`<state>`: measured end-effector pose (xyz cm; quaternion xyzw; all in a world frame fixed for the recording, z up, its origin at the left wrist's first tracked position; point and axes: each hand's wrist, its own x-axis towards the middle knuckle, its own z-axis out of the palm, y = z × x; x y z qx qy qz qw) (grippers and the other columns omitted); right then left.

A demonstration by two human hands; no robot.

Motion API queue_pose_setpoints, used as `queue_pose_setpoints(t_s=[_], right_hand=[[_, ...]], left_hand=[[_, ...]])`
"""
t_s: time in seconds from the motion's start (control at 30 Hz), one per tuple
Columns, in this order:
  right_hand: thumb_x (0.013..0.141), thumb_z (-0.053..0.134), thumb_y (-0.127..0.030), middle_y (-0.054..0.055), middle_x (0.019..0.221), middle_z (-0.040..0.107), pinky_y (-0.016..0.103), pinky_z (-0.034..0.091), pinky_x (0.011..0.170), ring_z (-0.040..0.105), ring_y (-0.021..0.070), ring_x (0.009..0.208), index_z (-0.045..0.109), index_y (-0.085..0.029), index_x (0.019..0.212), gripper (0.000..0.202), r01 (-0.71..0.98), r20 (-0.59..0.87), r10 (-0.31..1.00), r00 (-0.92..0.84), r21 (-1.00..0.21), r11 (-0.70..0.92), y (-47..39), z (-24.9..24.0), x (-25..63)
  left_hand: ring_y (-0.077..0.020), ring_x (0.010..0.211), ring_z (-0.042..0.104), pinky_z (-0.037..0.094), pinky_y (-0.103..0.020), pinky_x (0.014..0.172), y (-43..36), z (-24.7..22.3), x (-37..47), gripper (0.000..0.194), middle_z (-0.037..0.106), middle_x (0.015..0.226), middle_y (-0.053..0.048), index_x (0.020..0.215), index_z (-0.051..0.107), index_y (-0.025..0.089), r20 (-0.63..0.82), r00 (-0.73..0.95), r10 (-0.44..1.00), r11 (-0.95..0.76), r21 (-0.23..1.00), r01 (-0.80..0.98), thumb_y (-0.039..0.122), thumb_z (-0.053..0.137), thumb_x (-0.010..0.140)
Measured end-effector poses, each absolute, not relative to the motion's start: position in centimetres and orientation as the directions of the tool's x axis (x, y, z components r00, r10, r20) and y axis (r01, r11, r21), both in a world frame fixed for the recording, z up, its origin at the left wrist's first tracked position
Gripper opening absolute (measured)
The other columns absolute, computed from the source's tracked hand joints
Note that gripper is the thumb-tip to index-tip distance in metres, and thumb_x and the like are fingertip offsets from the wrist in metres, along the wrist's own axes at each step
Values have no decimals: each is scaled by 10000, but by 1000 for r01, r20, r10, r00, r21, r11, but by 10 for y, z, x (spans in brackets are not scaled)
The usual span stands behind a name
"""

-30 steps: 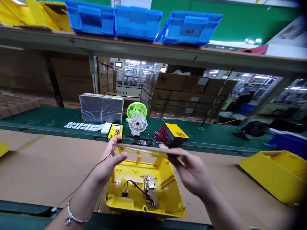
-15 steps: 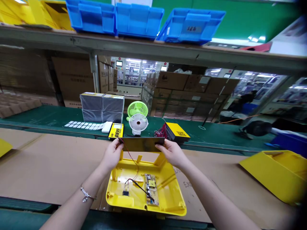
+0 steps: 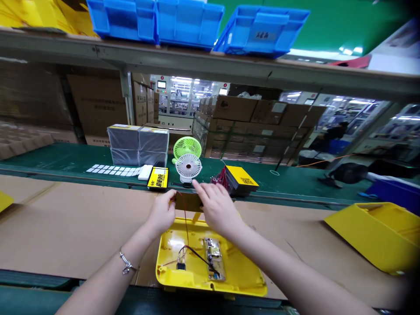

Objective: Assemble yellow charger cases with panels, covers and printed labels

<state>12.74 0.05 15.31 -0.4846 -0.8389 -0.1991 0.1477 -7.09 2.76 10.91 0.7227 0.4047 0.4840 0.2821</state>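
Note:
My left hand [image 3: 162,212] is closed on the left end of a thin dark panel [image 3: 188,202], held upright at the far rim of a yellow plastic housing [image 3: 170,278]. A thin red wire [image 3: 185,218] runs from the panel down into the housing. My right hand [image 3: 219,209] reaches over the panel's right part with its fingers stretched out, covering that end. Inside the housing lie a circuit board [image 3: 215,258] and a small black connector [image 3: 180,265] with red and black wires.
Behind stand a white fan [image 3: 189,167], a green fan [image 3: 187,146], a yellow-and-black box [image 3: 158,177] and a stack of yellow-topped panels [image 3: 242,177] with red wires. Another yellow housing [image 3: 370,236] lies at right. Blue bins [image 3: 262,33] line the shelf above.
My right hand has let go of the panel's right end and moved left across it, fingers extended. My left hand still grips the panel, now slightly further right. The housing appears shifted right.

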Motion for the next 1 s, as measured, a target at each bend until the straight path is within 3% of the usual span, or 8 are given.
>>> queue_pose_setpoints(t_s=[0.13, 0.2, 0.3, 0.43, 0.57, 0.73, 0.87, 1.0], right_hand=[[792, 416, -10, 115, 1138, 563, 330, 406, 836, 528, 213, 999, 231, -195, 1424, 684, 827, 160, 813, -560, 168, 536, 6, 141, 117], [796, 462, -50, 65, 1118, 589, 260, 418, 761, 554, 181, 963, 370, -254, 1357, 604, 823, 111, 817, -565, 135, 551, 11, 144, 121], [849, 495, -210, 53, 887, 649, 253, 401, 608, 599, 195, 777, 651, -231, 1007, 223, 870, 93, 868, -488, 130, 475, 17, 154, 126], [824, 563, -369, 63, 743, 648, 267, 367, 550, 596, 211, 661, 672, -199, 739, 220, 923, 103, 921, -377, 130, 363, 18, 161, 126], [748, 664, -377, 45, 714, 648, 262, 367, 556, 591, 197, 639, 660, -206, 709, 175, 936, 126, 930, -347, 118, 333, 10, 164, 125], [866, 529, -413, 65, 945, 650, 271, 391, 726, 579, 205, 911, 639, -200, 963, 259, 901, 224, 873, -434, 121, 417, -8, 173, 114], [906, 391, -510, 99, 697, 658, 299, 386, 607, 611, 232, 674, 665, -150, 716, 490, 875, 140, 867, -478, 160, 456, -18, 168, 92], [859, 512, -304, 72, 689, 668, 265, 368, 560, 616, 209, 620, 669, -163, 765, 231, 829, 73, 829, -554, 133, 543, -16, 154, 74]], left_hand=[[-162, 876, 610, 457, -285, 831, 26, 105, -67, 317, 661, 914, -20, 938, 599, 193, 465, 222, 857, -513, 808, 288, 24, 406, 752], [-158, 901, 613, 459, -289, 856, 26, 103, -68, 340, 662, 929, -24, 965, 592, 191, 454, 225, 862, -503, 819, 277, 16, 404, 743], [-156, 916, 617, 460, -300, 879, 24, 104, -70, 364, 663, 943, -29, 1000, 588, 190, 432, 227, 873, -482, 835, 266, 16, 406, 737], [-151, 918, 621, 471, -294, 871, 20, 106, -69, 380, 666, 951, -35, 1020, 586, 188, 394, 232, 889, -447, 857, 258, 22, 396, 735], [-145, 923, 613, 471, -272, 851, 20, 108, -69, 373, 663, 975, -41, 1042, 585, 186, 347, 247, 905, -411, 863, 294, 50, 402, 748], [-216, 828, 617, 472, -308, 722, 24, 117, -79, 238, 688, 891, -78, 867, 665, 148, 221, 283, 933, -332, 833, 444, 298, 491, 803], [-211, 694, 611, 422, -276, 582, 24, 132, -88, 289, 706, 761, -44, 785, 704, 172, 119, 385, 915, -325, 781, 533, 391, 514, 783], [-203, 672, 610, 389, -262, 551, 29, 145, -91, 219, 711, 724, -32, 721, 722, 194, 72, 429, 901, -344, 721, 601, 317, 542, 734]])
